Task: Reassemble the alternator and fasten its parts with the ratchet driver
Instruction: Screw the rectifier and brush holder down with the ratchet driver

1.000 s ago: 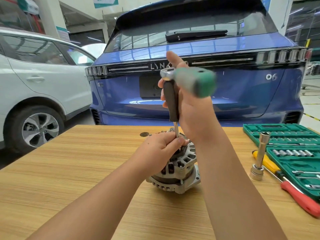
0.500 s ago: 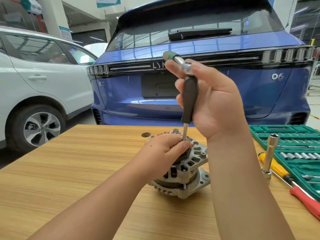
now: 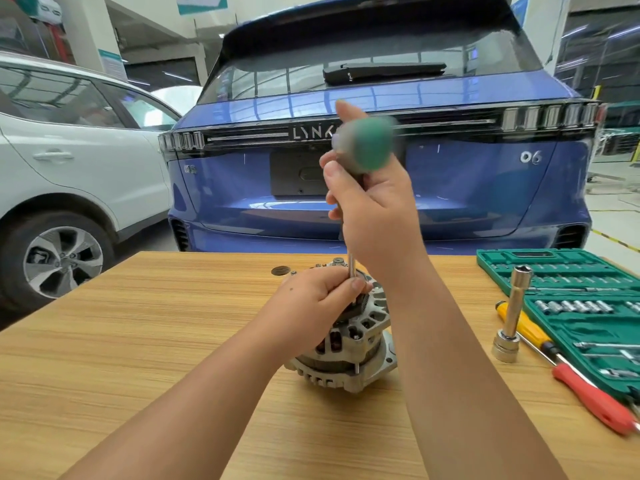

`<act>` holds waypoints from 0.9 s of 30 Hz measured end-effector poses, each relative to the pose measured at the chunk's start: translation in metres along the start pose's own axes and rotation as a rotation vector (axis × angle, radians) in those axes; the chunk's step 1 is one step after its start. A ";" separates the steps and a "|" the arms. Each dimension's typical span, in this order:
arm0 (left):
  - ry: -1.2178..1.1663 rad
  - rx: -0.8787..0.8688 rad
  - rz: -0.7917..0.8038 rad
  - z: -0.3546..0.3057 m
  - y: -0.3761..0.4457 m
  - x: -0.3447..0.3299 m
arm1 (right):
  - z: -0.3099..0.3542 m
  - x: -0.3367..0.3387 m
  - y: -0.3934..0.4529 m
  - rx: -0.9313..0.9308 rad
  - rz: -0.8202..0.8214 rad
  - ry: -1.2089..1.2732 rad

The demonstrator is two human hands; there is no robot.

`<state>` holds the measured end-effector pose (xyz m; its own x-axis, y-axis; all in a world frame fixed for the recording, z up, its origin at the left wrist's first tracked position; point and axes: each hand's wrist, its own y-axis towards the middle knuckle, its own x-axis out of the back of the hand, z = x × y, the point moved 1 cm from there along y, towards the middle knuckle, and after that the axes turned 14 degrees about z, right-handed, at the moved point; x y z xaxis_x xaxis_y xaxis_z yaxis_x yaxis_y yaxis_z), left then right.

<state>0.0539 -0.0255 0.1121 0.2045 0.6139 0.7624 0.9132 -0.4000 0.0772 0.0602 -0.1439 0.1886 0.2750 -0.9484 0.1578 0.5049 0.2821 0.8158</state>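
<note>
Ideally the right hand (image 3: 375,216), wrapped round the ratchet driver (image 3: 363,147), stays plumb while the left hand (image 3: 320,297) pinches its shaft on the alternator (image 3: 360,336).

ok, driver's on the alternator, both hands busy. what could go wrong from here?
1. The left hand pinches the shaft right at the alternator; a slip could nick fingers.
2. The alternator sits unclamped on the table and may twist.
3. The ratchet driver handle is blurred with motion, so the bit could cam out.
</note>
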 end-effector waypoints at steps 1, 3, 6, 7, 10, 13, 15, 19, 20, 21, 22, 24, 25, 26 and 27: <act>-0.010 0.005 0.000 0.000 -0.001 0.000 | 0.001 -0.001 0.001 -0.016 0.034 0.057; -0.015 0.015 0.001 -0.002 -0.002 -0.001 | 0.002 -0.004 0.001 -0.045 0.063 0.186; 0.016 0.011 0.003 -0.005 -0.003 -0.001 | 0.003 -0.005 0.001 -0.040 -0.006 0.173; 0.022 0.006 0.006 -0.006 -0.003 0.000 | 0.004 -0.004 0.001 -0.054 -0.039 0.161; 0.040 -0.025 0.016 -0.008 -0.004 0.000 | 0.006 -0.003 0.001 -0.098 -0.184 0.110; 0.072 -0.057 0.031 -0.009 -0.004 -0.001 | 0.008 -0.001 0.000 -0.064 -0.373 -0.098; 0.082 -0.060 0.026 -0.010 -0.004 -0.001 | 0.010 0.004 0.001 -0.124 -0.436 -0.052; 0.070 -0.059 0.003 -0.009 -0.003 -0.001 | 0.014 0.014 0.004 -0.249 -0.228 0.469; 0.062 -0.056 0.004 -0.008 -0.003 -0.001 | 0.015 0.014 0.004 -0.264 -0.172 0.530; 0.052 -0.054 0.004 -0.008 -0.004 -0.001 | 0.015 0.013 0.003 -0.271 -0.126 0.570; 0.045 -0.052 0.002 -0.007 -0.004 -0.001 | 0.015 0.012 0.003 -0.276 -0.099 0.602; 0.042 -0.052 0.000 -0.007 -0.005 -0.001 | 0.017 0.011 0.003 -0.294 -0.090 0.679; 0.045 -0.053 0.000 -0.007 -0.005 -0.001 | 0.018 0.012 0.003 -0.303 -0.093 0.729; 0.049 -0.053 0.000 -0.008 -0.005 -0.001 | 0.018 0.015 0.004 -0.307 -0.094 0.782; 0.053 -0.053 0.000 -0.008 -0.005 -0.001 | 0.019 0.017 0.004 -0.305 -0.100 0.825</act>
<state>0.0462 -0.0297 0.1160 0.1843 0.5776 0.7953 0.8929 -0.4366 0.1101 0.0512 -0.1621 0.2048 0.6609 -0.5974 -0.4542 0.7221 0.3413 0.6018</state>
